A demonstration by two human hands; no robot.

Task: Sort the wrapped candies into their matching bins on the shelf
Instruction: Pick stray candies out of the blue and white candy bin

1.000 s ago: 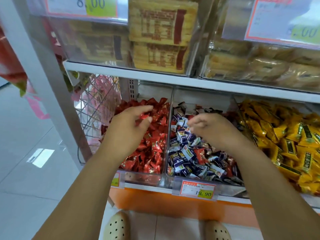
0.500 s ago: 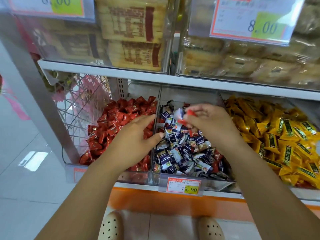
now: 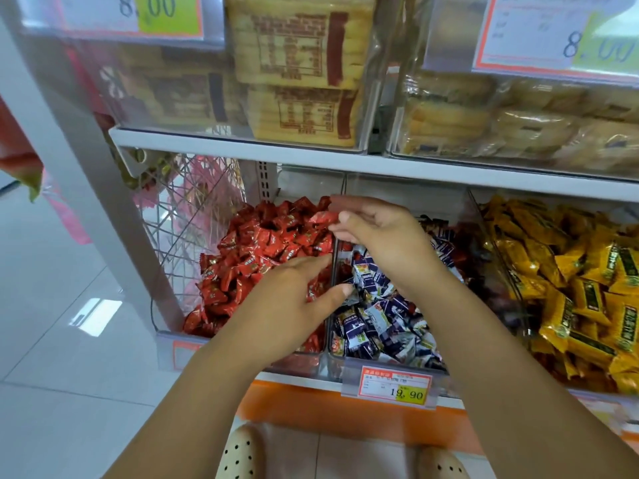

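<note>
- A single red candy (image 3: 323, 217) is held in the air over the back right corner of the red-candy bin (image 3: 294, 361), just above the heap and just at nine o'clock of the clear divider (image 3: 333, 271).
- The right hand (image 3: 383, 236) grasps it: thumb and fingertips pinch the wrapper's end, and the candy pokes out toward nine o'clock from the hand. The forearm crosses the middle bin (image 3: 390, 366).
- The left hand (image 3: 297, 299), at about seven o'clock from the candy, lies flat and released on the red candies (image 3: 256, 254). Its fingers are straight and point to one o'clock, and its thumb reaches across the divider to the blue-and-white candies (image 3: 377, 309). It holds nothing I can see.
- The middle bin holds blue-and-white candies with a few red ones mixed in.
- At three o'clock of it, a third bin is filled with yellow candies (image 3: 570, 288).
- A price tag (image 3: 394, 387) reading 19.90 hangs on the middle bin's front, at six o'clock.
- Above, at twelve o'clock, a white shelf board (image 3: 311, 160) carries clear boxes of biscuit packs (image 3: 297, 63), with price labels reading 8.00 (image 3: 155, 8) on them.
- At nine o'clock of the red bin there is a wire basket (image 3: 186, 219), and beyond it pale floor tiles (image 3: 52, 305).
- Two beige perforated shoes (image 3: 242, 454) show at the bottom edge.
</note>
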